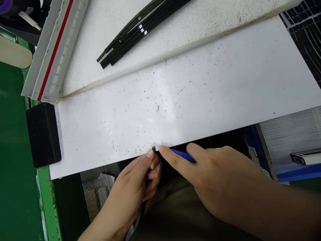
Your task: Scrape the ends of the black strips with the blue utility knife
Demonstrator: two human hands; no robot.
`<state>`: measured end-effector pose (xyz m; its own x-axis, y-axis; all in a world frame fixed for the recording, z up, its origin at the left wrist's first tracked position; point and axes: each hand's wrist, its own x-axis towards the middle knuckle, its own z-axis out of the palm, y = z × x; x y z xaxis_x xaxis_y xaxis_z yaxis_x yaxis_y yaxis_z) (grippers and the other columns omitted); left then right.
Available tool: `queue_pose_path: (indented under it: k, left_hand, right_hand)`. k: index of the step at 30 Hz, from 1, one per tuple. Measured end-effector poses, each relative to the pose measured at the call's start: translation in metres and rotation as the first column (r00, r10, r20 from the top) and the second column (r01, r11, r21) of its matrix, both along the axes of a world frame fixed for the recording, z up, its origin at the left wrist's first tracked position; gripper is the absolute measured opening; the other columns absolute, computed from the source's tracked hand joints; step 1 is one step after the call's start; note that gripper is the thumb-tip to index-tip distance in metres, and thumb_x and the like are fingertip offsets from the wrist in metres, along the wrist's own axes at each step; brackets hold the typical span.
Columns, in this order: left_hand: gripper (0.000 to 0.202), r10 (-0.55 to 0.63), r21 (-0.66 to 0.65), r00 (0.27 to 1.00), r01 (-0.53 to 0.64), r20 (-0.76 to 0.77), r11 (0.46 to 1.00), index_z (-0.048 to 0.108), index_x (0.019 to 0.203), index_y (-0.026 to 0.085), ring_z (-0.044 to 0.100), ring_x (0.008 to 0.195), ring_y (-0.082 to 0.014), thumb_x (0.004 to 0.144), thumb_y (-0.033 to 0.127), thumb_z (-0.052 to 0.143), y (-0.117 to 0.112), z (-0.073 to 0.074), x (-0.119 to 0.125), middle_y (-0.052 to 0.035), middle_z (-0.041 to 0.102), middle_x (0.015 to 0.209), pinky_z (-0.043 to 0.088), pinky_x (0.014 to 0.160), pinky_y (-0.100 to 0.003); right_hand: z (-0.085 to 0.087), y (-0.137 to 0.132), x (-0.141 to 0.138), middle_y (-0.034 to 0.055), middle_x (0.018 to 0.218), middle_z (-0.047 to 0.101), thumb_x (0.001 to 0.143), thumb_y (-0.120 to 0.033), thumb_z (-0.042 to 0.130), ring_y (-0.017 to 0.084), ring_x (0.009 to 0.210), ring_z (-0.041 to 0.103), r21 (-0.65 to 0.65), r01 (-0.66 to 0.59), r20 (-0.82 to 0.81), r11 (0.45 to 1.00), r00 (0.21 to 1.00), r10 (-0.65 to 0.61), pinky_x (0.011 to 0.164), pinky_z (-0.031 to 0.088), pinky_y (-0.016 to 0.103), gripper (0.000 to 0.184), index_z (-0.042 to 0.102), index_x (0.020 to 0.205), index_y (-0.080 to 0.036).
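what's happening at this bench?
A person has both hands at the near edge of a white board. The right hand holds a blue tool, its tip at a tiny black piece that the left hand pinches at the edge. Small dark bits speckle the board. A bundle of black strips lies on the foam sheet behind, a black block to the left.

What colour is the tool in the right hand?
Blue tool, held in the right hand; head view.
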<state>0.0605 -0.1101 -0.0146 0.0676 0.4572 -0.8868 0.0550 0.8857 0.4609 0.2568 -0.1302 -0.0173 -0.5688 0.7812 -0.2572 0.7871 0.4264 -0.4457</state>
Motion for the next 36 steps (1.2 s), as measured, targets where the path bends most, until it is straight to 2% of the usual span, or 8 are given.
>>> queue_pose_path:
  k: [7,11,14,24,36]
  left_hand:
    - [0.045,-0.023,-0.006,1.0,0.023,0.011,1.0,0.049,0.064,0.019,0.024,0.047,-0.0068,0.087,0.056,0.06,-0.0002,-0.0014,-0.0011,0.0051,0.035,0.059,0.022,0.041,-0.019]
    - [0.043,-0.014,-0.007,1.0,0.014,-0.015,1.0,0.051,0.067,0.019,0.025,0.048,-0.0068,0.086,0.055,0.061,-0.0003,-0.0018,-0.0016,0.0049,0.035,0.06,0.022,0.04,-0.019]
    - [0.041,-0.021,-0.011,1.0,0.021,-0.005,1.0,0.051,0.068,0.019,0.024,0.047,-0.0063,0.087,0.054,0.06,0.0005,-0.002,-0.0029,0.005,0.035,0.06,0.021,0.04,-0.018]
    - [0.043,-0.102,-0.011,0.994,0.102,0.034,0.995,0.047,0.067,0.018,0.022,0.046,-0.0054,0.09,0.054,0.056,0.0031,-0.001,-0.006,0.0053,0.031,0.059,0.02,0.039,-0.017]
    - [0.044,-0.083,-0.025,0.996,0.084,0.016,0.996,0.047,0.066,0.018,0.023,0.047,-0.0057,0.088,0.054,0.058,0.0024,-0.002,-0.0054,0.005,0.033,0.059,0.021,0.04,-0.017]
  right_hand:
    - [0.001,-0.0013,-0.0038,-0.0009,0.072,0.045,0.079,-0.015,0.043,0.012,0.04,0.03,0.03,-0.027,0.052,0.999,0.998,0.025,0.042,0.012,0.028,0.081,0.023,0.157,-0.023]
    - [0.0023,-0.0003,-0.0042,0.0002,0.074,0.047,0.081,-0.014,0.042,0.012,0.04,0.03,0.052,-0.016,0.068,0.999,0.998,0.012,0.042,0.012,0.029,0.078,0.026,0.156,-0.023]
    - [0.0039,0.001,-0.002,0.0005,0.075,0.051,0.081,-0.014,0.043,0.012,0.041,0.031,0.021,0.009,0.057,1.0,0.998,-0.01,0.043,0.012,0.029,0.076,0.029,0.155,-0.025]
    - [0.0053,0.0005,0.0037,-0.0007,0.077,0.053,0.08,-0.016,0.046,0.014,0.045,0.036,-0.061,0.061,-0.01,0.996,0.998,-0.062,0.048,0.014,0.029,0.081,0.023,0.156,-0.031]
    - [0.009,-0.0018,0.0011,-0.0004,0.076,0.052,0.078,-0.016,0.049,0.011,0.043,0.026,-0.032,0.055,0.002,0.998,0.998,-0.055,0.047,0.01,0.029,0.082,0.026,0.155,-0.03]
